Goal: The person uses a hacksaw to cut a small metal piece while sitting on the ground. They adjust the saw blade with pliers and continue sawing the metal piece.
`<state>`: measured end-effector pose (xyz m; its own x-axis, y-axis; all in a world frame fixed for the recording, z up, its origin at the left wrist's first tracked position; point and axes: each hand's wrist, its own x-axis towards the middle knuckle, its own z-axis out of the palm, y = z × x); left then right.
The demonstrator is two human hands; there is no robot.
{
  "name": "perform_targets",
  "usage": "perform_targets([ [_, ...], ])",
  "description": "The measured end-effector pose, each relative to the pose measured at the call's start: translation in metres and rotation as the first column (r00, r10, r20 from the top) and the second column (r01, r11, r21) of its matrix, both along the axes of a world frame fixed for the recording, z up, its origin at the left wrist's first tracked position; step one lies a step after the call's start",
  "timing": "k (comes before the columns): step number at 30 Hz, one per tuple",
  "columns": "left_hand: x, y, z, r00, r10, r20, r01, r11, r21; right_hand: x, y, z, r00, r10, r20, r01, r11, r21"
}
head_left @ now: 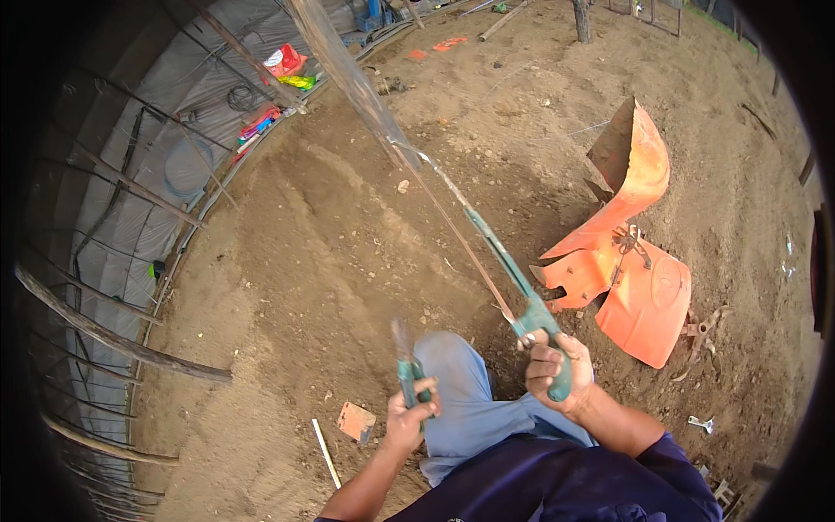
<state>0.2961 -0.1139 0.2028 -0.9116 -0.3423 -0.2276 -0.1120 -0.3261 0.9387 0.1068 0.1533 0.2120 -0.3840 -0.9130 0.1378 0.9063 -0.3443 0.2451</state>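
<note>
My right hand (561,370) is closed round the green handle of a hacksaw (500,248). The saw slants up and away to the left, its thin brownish blade below the green frame. Its far end overlaps a wooden pole (348,78) in view; whether they touch I cannot tell. My left hand (410,422) grips green-handled pliers (404,370), upright, with their dark jaws blurred. To the right of the saw lies a cut, bent orange plastic piece (644,287) with ragged edges and metal fittings on it.
A small orange scrap (356,422) and a white strip (326,452) lie by my left forearm. On the right, a wrench-like metal tool (701,424) rests on the soil. Wooden poles (130,344) stick in from the left, before grey sheeting (187,165). Bright packages (285,63) lie farther back.
</note>
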Motion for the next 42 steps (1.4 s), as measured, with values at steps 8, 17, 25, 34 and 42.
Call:
perform_targets([
  [8,-0.025,0.007,0.005,0.975,0.206,-0.082,-0.191,0.968,0.165,0.010,-0.041,0.044,0.938,0.035,0.346,0.046,0.973,-0.226],
  [17,0.044,-0.077,-0.064,0.852,0.507,0.131,-0.451,0.838,-0.307,0.000,-0.026,0.027,0.965,-0.130,0.226,0.094,0.983,0.160],
  [25,0.243,-0.175,-0.187,0.116,0.921,0.371,-0.053,0.379,-0.924,0.020,0.145,-0.036,0.555,-0.336,-0.761,0.740,0.618,0.266],
  [34,0.210,-0.104,-0.261,0.396,0.614,0.683,0.209,0.663,-0.718,0.101,0.353,-0.164,0.304,-0.774,-0.555,0.662,-0.246,0.708],
  [42,0.219,-0.101,-0.254,0.392,0.538,0.746,0.315,0.684,-0.658,0.179,0.437,-0.305,0.267,-0.870,-0.415,0.480,-0.253,0.840],
])
